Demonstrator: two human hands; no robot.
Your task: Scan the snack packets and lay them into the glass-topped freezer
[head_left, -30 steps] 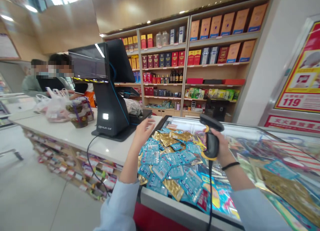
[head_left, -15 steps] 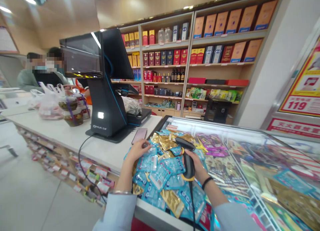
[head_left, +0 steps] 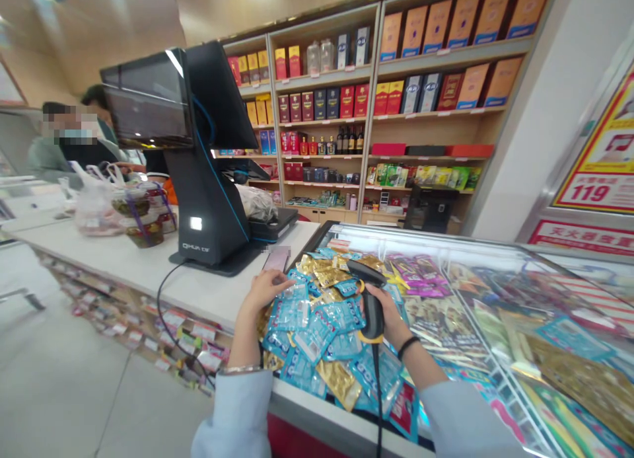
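Note:
A black barcode scanner (head_left: 372, 309) with yellow trim is gripped in my right hand (head_left: 389, 310), its head tilted over a heap of candy-like packets. Its cable hangs down past the front rim of the glass-sided display freezer or case (head_left: 341, 423). My left hand (head_left: 267, 291) is at the heap's left side, fingers bent and pinching near the upper edge of a clear-and-blue packet (head_left: 290, 311); its fingertips are partly hidden. Around it lie more blue packets (head_left: 317, 336) and gold ones (head_left: 339, 384).
Left of the case, a white counter (head_left: 232, 299) bears a phone (head_left: 277, 258), a black point-of-sale terminal (head_left: 211, 207), lidded jars (head_left: 144, 233) and a plastic bag (head_left: 96, 210). Purple packets (head_left: 423, 276) fill the case further right. Behind are shelves (head_left: 324, 78) of boxes. People (head_left: 64, 151) stand far left.
My left hand has shifted slightly left and up, its fingers less curled. The scanner stays over the heap in my right hand. The view has turned a little.

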